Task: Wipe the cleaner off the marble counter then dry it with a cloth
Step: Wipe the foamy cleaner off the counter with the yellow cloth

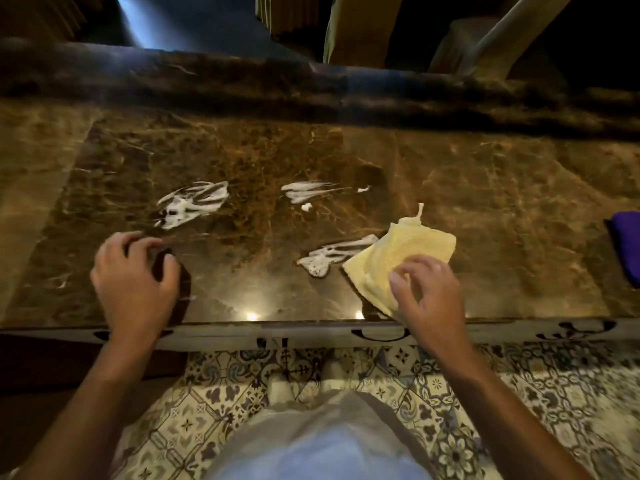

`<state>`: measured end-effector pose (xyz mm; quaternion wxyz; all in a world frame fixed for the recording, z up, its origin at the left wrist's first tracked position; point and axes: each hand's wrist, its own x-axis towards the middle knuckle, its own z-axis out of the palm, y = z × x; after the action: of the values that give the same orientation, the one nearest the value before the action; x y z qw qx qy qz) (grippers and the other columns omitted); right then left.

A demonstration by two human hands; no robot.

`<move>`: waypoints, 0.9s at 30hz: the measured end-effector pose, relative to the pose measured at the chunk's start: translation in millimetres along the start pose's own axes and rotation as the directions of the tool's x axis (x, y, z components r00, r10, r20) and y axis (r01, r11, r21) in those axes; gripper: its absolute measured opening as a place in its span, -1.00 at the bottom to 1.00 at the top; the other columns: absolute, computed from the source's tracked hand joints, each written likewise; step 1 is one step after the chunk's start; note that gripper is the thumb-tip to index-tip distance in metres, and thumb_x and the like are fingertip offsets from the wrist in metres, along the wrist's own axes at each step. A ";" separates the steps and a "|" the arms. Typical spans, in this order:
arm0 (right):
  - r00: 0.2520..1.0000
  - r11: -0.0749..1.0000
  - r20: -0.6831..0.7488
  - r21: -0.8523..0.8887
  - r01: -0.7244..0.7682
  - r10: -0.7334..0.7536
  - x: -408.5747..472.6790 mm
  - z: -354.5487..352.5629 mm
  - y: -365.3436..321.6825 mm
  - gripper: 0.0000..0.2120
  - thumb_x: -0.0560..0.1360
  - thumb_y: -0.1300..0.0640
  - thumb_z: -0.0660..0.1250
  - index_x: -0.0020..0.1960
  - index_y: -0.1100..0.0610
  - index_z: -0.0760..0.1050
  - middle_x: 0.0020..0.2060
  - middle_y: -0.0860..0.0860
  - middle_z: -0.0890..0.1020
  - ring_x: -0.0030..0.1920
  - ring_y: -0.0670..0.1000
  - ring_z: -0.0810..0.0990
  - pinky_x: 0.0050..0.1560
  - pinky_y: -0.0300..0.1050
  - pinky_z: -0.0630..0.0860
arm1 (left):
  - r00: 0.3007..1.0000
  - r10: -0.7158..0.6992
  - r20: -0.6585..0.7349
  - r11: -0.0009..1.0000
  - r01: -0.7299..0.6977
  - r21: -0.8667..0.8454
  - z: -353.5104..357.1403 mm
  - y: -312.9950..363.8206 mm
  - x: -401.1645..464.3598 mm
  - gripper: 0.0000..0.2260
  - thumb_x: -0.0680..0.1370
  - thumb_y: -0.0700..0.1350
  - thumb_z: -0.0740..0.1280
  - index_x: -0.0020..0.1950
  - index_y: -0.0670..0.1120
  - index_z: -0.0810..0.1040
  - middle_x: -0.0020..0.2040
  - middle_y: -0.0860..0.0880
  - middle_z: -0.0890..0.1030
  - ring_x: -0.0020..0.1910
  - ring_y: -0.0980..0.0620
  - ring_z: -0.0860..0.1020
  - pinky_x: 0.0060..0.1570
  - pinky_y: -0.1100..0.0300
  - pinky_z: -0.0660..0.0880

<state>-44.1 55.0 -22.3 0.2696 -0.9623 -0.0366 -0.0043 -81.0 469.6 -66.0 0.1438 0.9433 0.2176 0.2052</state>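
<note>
Three smears of white cleaner lie on the brown marble counter (485, 188): a left smear (192, 202), a middle smear (308, 190) and a near smear (332, 258). A folded yellow cloth (398, 258) lies flat just right of the near smear, touching its end. My right hand (429, 292) sits on the cloth's near right corner, fingers curled down onto it. My left hand (135, 275) hovers or rests on the bare marble below the left smear, fingers bent and apart, holding nothing.
A purple cloth (627, 244) lies at the counter's right edge. A raised dark marble ledge (311, 84) runs along the back. The counter's front edge (311, 329) is close to my body, with patterned floor tiles (519, 410) below.
</note>
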 end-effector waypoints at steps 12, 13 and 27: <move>1.000 0.953 0.018 -0.303 0.009 -0.004 124.1 60.9 -18.6 -0.42 0.68 -0.09 0.06 0.64 0.10 0.14 0.65 0.17 0.16 0.65 0.21 0.04 0.61 0.26 -0.03 | 0.954 -0.225 0.196 0.954 0.174 0.244 14.2 -31.0 24.5 -0.31 0.64 0.33 -0.01 0.64 -0.07 0.20 0.68 -0.20 0.15 0.67 -0.24 0.04 0.55 -0.32 -0.07; 0.999 0.953 0.031 -0.302 0.038 -0.030 139.7 61.9 -20.2 -0.43 0.68 -0.07 0.06 0.64 0.09 0.15 0.65 0.15 0.17 0.65 0.21 0.05 0.61 0.25 -0.03 | 0.954 -0.229 0.194 0.954 0.180 0.241 13.8 -29.5 24.7 -0.31 0.63 0.32 0.01 0.64 -0.07 0.20 0.68 -0.20 0.16 0.67 -0.23 0.04 0.56 -0.31 -0.07; 0.974 0.944 0.129 -0.253 0.213 -0.185 236.5 74.8 -40.8 -0.48 0.68 -0.08 0.05 0.63 -0.08 0.20 0.65 0.01 0.18 0.65 0.16 0.03 0.59 0.33 -0.10 | 0.948 -0.232 0.219 0.949 0.172 0.263 10.9 -24.3 25.3 -0.31 0.63 0.31 0.00 0.65 -0.08 0.20 0.68 -0.19 0.15 0.67 -0.22 0.03 0.56 -0.33 -0.06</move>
<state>188.0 144.7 -58.5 0.1344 -0.9799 -0.1467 0.0135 -63.8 500.5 -76.1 0.0748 0.9444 0.3173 0.0424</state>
